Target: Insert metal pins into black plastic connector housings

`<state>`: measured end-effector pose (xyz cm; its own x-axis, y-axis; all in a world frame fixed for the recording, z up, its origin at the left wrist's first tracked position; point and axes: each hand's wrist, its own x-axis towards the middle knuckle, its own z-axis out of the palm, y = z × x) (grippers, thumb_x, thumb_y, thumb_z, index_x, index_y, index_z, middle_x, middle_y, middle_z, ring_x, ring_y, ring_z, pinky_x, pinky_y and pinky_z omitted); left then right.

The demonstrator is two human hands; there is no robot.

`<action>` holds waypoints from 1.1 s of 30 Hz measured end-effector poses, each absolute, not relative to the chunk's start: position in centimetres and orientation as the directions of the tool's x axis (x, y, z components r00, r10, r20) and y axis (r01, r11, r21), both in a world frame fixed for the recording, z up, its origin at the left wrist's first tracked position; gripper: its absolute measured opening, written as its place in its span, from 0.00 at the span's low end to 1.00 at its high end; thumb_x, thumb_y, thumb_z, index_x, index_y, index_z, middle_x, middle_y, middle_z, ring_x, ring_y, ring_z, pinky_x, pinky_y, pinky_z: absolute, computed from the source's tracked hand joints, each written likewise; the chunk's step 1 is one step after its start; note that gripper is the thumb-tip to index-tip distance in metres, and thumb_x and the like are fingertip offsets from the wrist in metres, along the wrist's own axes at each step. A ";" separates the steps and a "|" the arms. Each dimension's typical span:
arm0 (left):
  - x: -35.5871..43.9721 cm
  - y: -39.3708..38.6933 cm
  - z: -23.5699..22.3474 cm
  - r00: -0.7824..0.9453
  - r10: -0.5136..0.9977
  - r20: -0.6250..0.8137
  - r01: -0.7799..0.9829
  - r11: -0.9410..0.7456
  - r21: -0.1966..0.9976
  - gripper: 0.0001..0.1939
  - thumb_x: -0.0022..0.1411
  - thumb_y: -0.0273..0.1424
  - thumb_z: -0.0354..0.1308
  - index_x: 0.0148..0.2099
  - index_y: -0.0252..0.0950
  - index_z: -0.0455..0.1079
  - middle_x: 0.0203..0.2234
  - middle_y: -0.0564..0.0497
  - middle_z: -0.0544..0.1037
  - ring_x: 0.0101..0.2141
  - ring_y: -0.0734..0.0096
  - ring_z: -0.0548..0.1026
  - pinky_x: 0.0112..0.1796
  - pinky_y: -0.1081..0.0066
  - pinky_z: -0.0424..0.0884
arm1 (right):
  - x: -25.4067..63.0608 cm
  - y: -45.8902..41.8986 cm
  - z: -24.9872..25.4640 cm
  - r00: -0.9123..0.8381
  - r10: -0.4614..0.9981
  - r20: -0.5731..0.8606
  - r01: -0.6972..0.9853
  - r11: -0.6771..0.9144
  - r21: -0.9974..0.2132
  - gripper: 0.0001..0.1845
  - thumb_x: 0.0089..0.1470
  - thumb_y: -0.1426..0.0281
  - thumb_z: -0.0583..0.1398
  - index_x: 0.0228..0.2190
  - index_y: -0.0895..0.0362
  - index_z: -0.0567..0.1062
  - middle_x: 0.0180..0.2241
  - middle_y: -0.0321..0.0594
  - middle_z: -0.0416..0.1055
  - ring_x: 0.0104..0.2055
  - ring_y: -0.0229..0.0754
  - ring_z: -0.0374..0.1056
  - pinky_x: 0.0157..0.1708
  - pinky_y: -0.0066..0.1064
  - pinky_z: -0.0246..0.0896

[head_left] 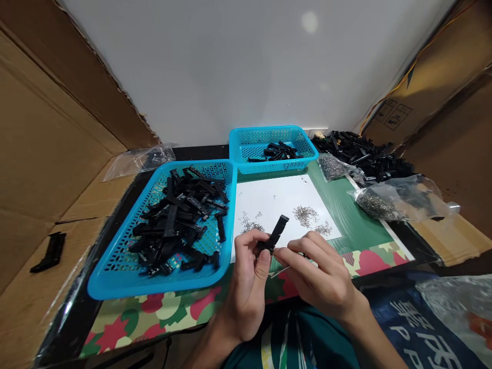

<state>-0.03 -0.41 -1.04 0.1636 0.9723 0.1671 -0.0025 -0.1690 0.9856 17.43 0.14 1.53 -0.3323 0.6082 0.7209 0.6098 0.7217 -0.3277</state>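
My left hand (246,277) is closed round the lower end of a narrow black plastic part (274,234), which tilts up and to the right over a white sheet (269,197). My right hand (321,271) is pinched beside that same end; whatever its fingertips hold is too small to name. Small heaps of tiny metal springs (305,215) lie on the sheet just beyond my hands. A large blue basket (115,271) full of black parts stands to the left of my hands.
A smaller blue basket (238,148) with a few black parts stands at the back. Right of it lie a pile of black parts (365,154) and plastic bags of springs (376,202). Cardboard walls close in both sides; a lone black part (49,251) lies far left.
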 end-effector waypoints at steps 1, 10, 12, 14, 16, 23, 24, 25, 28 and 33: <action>0.0 -0.4 -1.1 0.159 0.973 0.170 -0.001 -0.172 0.985 0.11 0.81 0.34 0.49 0.62 0.49 0.62 0.52 0.50 0.70 0.51 0.65 0.72 0.53 0.65 0.71 | 17.3 0.1 1.3 -0.313 0.613 0.726 0.602 0.719 -0.347 0.11 0.65 0.83 0.59 0.44 0.60 0.77 0.32 0.45 0.74 0.32 0.43 0.61 0.31 0.36 0.60; 0.0 -0.5 -1.2 0.134 0.972 0.194 -0.001 -0.196 0.981 0.11 0.80 0.34 0.50 0.61 0.48 0.63 0.54 0.49 0.70 0.56 0.63 0.71 0.54 0.64 0.71 | 16.5 -0.2 0.3 -0.196 0.569 0.799 0.575 0.727 -0.376 0.19 0.63 0.84 0.59 0.52 0.57 0.77 0.31 0.44 0.75 0.31 0.42 0.62 0.28 0.35 0.61; 0.0 -0.5 -1.3 0.134 0.971 0.196 -0.012 -0.196 0.981 0.11 0.81 0.33 0.50 0.61 0.48 0.63 0.54 0.49 0.70 0.56 0.63 0.71 0.54 0.64 0.71 | 16.5 -0.3 0.3 -0.167 0.573 0.803 0.566 0.722 -0.398 0.20 0.63 0.84 0.60 0.52 0.57 0.77 0.31 0.43 0.75 0.30 0.42 0.62 0.28 0.35 0.61; -0.1 -0.5 -1.3 0.134 0.971 0.200 -0.022 -0.199 0.980 0.11 0.81 0.33 0.50 0.61 0.48 0.63 0.53 0.49 0.70 0.55 0.64 0.72 0.54 0.64 0.71 | 16.5 -0.4 0.2 -0.137 0.580 0.803 0.563 0.712 -0.419 0.19 0.62 0.85 0.62 0.52 0.58 0.78 0.30 0.43 0.75 0.30 0.42 0.62 0.28 0.35 0.60; -0.1 -0.5 -1.3 0.136 0.970 0.201 -0.026 -0.199 0.980 0.11 0.81 0.33 0.49 0.61 0.48 0.63 0.53 0.49 0.70 0.54 0.65 0.72 0.54 0.64 0.71 | 16.5 -0.4 0.2 -0.129 0.585 0.801 0.559 0.710 -0.428 0.19 0.61 0.85 0.62 0.51 0.58 0.79 0.31 0.43 0.75 0.30 0.42 0.62 0.27 0.35 0.60; -0.1 -0.7 -1.3 0.145 0.968 0.204 -0.020 -0.203 0.979 0.11 0.81 0.32 0.48 0.61 0.49 0.62 0.55 0.49 0.69 0.55 0.65 0.71 0.55 0.64 0.70 | 16.3 -0.2 0.2 -0.171 0.588 0.790 0.501 0.743 -0.444 0.20 0.62 0.86 0.61 0.52 0.59 0.78 0.31 0.43 0.75 0.31 0.42 0.62 0.28 0.35 0.61; -0.2 -0.8 -1.3 0.148 0.968 0.200 -0.025 -0.199 0.980 0.11 0.81 0.32 0.48 0.61 0.49 0.62 0.55 0.49 0.69 0.55 0.65 0.71 0.55 0.65 0.70 | 16.3 -0.2 0.2 -0.174 0.594 0.786 0.484 0.746 -0.457 0.20 0.61 0.87 0.61 0.52 0.60 0.79 0.31 0.43 0.75 0.31 0.41 0.62 0.28 0.34 0.61; -0.2 -0.8 -1.3 0.154 0.969 0.195 -0.031 -0.193 0.981 0.11 0.81 0.33 0.48 0.61 0.49 0.62 0.54 0.49 0.69 0.55 0.65 0.71 0.55 0.65 0.70 | 16.3 -0.2 0.3 -0.175 0.599 0.781 0.469 0.749 -0.469 0.20 0.61 0.87 0.61 0.51 0.60 0.79 0.31 0.43 0.75 0.30 0.41 0.62 0.28 0.34 0.61; -0.3 -0.9 -1.1 0.174 0.970 0.168 -0.040 -0.164 0.986 0.11 0.82 0.33 0.47 0.62 0.49 0.61 0.54 0.50 0.69 0.55 0.66 0.70 0.56 0.66 0.68 | 16.3 0.0 0.4 -0.160 0.608 0.778 0.425 0.754 -0.501 0.21 0.61 0.87 0.62 0.51 0.59 0.80 0.31 0.43 0.74 0.30 0.41 0.63 0.28 0.34 0.60; 0.0 -0.5 -0.6 0.200 0.974 0.110 -0.092 -0.094 0.991 0.07 0.82 0.34 0.48 0.58 0.47 0.61 0.50 0.51 0.68 0.50 0.68 0.70 0.53 0.68 0.67 | 16.3 0.4 -0.3 -0.158 0.621 0.768 0.386 0.755 -0.531 0.21 0.60 0.87 0.62 0.51 0.58 0.80 0.31 0.42 0.72 0.31 0.41 0.62 0.29 0.34 0.59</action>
<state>-0.04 -0.52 -0.57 0.1998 0.9736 0.1104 -0.0921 -0.0935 0.9914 16.33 0.42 -0.26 -0.1576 0.6206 0.7681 0.3860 0.7546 -0.5306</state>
